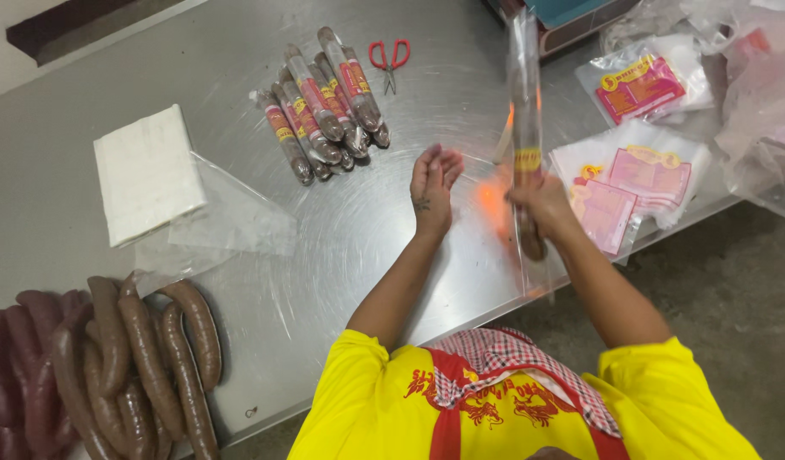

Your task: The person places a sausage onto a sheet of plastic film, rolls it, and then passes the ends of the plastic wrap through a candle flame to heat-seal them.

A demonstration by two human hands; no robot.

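Surface: scuffed stainless-steel worktable [341, 255] above a concrete floor.
Right hand [541, 200]: fingers clamped round a long brown sausage in a clear plastic sleeve [525, 128], held upright near the table's front edge.
Long axis: sleeve runs away from the person, sausage end [533, 245] poking below the fist.
Left hand [432, 189]: fingers apart, palm up, holding nothing, just beside the sleeve.
Containers: 1 heap of finished packed sausages [324, 106]; bare sausages [128, 366] piled at the left corner; printed bags [631, 183] on the right.

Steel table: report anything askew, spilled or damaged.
Nothing is spilled or damaged. Only oddity: a loose clear plastic sheet lies half under the white stack, splayed across the steel table. The packed sausages and raw sausages lie in tidy piles.
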